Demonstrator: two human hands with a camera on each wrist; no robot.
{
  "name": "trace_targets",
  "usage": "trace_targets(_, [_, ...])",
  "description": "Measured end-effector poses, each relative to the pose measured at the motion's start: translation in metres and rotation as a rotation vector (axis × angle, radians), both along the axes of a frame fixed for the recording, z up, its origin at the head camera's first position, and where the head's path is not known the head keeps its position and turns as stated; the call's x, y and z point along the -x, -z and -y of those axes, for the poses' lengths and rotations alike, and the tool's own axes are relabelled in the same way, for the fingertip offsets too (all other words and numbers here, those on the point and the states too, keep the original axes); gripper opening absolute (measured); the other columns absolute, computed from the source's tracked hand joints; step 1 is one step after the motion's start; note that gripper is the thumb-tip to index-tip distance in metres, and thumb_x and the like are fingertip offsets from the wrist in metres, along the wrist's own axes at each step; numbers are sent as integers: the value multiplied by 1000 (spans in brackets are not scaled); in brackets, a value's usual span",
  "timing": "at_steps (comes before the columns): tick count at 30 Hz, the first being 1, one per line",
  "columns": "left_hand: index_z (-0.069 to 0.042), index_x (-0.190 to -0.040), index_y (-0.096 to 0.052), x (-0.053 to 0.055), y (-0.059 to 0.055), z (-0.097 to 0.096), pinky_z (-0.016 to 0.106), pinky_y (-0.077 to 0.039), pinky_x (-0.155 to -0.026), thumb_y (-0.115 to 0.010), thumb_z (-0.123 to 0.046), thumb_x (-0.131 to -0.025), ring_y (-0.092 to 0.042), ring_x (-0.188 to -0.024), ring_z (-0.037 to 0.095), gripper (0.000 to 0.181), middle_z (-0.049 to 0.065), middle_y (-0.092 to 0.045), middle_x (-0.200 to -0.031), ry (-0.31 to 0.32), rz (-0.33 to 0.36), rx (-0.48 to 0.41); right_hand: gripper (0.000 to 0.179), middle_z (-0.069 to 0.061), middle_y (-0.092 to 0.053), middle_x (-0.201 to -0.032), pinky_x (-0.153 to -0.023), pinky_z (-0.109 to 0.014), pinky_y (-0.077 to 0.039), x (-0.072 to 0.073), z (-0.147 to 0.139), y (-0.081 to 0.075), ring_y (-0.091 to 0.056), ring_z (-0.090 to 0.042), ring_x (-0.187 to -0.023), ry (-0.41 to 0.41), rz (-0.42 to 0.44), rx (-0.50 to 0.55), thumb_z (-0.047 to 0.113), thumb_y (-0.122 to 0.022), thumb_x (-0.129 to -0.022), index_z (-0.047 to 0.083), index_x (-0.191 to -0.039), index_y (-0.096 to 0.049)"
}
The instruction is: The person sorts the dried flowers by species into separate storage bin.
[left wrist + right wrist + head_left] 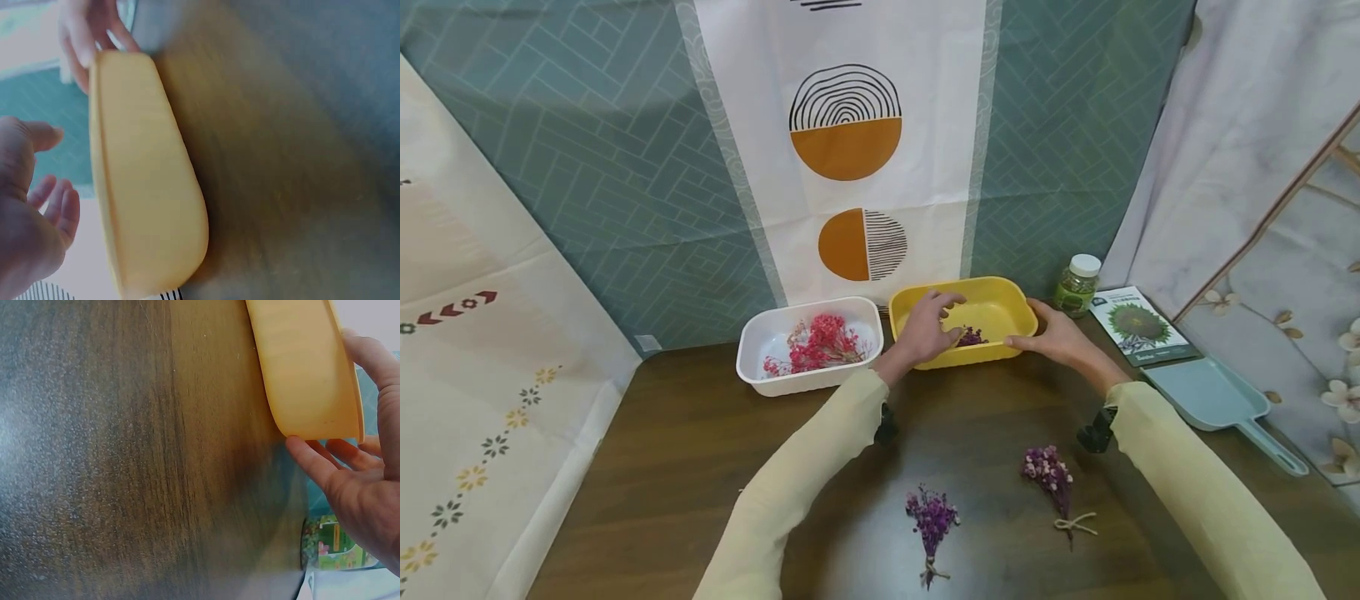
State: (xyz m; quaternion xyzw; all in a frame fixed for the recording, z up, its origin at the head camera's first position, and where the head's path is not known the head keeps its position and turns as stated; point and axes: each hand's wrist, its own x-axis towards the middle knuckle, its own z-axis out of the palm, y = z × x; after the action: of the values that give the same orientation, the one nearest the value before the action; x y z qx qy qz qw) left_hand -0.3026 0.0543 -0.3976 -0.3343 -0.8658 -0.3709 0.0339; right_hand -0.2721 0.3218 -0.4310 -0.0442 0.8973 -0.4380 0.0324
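Observation:
A yellow plastic basin [940, 358] stands at the back of the table with a small dark purple dried flower sprig [972, 337] inside. My left hand [927, 327] hovers over the basin's left part, its fingers spread and loosely bent; in the left wrist view nothing lies between them. At the right end, my right hand [1058, 335] holds the basin. The right wrist view shows the thumb [369, 356] on its rim and the fingers against its end wall. Two tied bunches of dried purple flowers, one [932, 521] nearer the middle and one [1048, 479] further right, lie in front.
Left of the yellow basin is a white basin [797, 381] holding pinkish-red dried flowers [827, 342]. Toward the back right stand a white-lidded jar [1077, 287], a seed packet [1138, 325] and a light blue dustpan [1213, 392]. Patterned cloths hang behind and at both sides.

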Motion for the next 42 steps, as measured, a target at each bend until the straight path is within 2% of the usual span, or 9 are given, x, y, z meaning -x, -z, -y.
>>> trace_targets(5, [-2,-132,-60,-32,-3,16,32,-53,-85,-77,-8,-86,-64,-99,33,50,22,-58,-118,11,-4,-73,97,-24,-42,-148,-109,-59,-34,-1,0,-1,-47,-41,-126,1,0,9,40,-77,-88,4,-158,-21])
trace_targets(8, [-5,-132,-60,-50,-2,27,31,-56,-82,-79,-8,-85,-65,-99,30,51,19,-59,-118,77,6,-120,96,-25,-42,-147,-109,-60,-33,-2,0,-1,-47,-42,-125,-2,0,8,40,-77,-88,4,-158,-21])
trace_targets(12, [-5,-133,-60,-73,5,44,38,-58,-78,-81,-7,-84,-65,-98,28,53,15,-59,-117,185,9,-175,97,-25,-41,-148,-109,-61,-32,-2,0,-2,-46,-42,-126,-5,12,10,41,-76,-89,5,-159,-19])
trace_targets(15, [-4,-133,-60,-92,10,57,41,-59,-77,-82,-7,-83,-64,-98,27,54,13,-60,-116,212,20,-176,98,-24,-41,-148,-109,-61,-32,-2,0,-2,-46,-42,-127,-9,15,22,41,-76,-89,6,-159,-18])
trace_targets(24, [-13,-137,-57,-147,24,89,38,-58,-74,-84,-14,-83,-65,-98,30,61,5,-57,-121,171,113,-117,101,-24,-40,-149,-109,-61,-31,-2,-1,-4,-45,-42,-127,-6,16,-9,45,-76,-88,5,-159,-18])
trace_targets(29, [-14,-138,-56,-172,34,99,28,-56,-68,-86,-18,-81,-62,-99,28,65,10,-56,-124,151,141,-86,101,-25,-41,-148,-109,-62,-31,-2,0,-3,-45,-42,-126,-9,11,-19,46,-76,-87,4,-159,-19])
trace_targets(34, [-12,-138,-57,-193,44,103,22,-51,-72,-90,-30,-75,-60,-92,20,74,8,-56,-123,84,80,-1,99,-27,-43,-145,-108,-63,-33,-1,1,-3,-46,-42,-124,-17,-6,-28,45,-77,-87,2,-157,-23])
trace_targets(37, [-11,-139,-55,-203,50,103,24,-51,-75,-92,-35,-71,-60,-91,17,81,5,-55,-124,49,41,38,96,-27,-43,-145,-108,-64,-32,0,2,-4,-45,-43,-125,-15,-13,-30,43,-77,-88,1,-157,-24])
trace_targets(42, [-16,-142,-53,-217,59,102,30,-53,-82,-92,-43,-68,-58,-101,14,87,3,-52,-129,4,33,95,95,-28,-40,-147,-108,-66,-29,-1,2,-6,-42,-45,-127,-13,-4,-37,40,-76,-89,2,-157,-22])
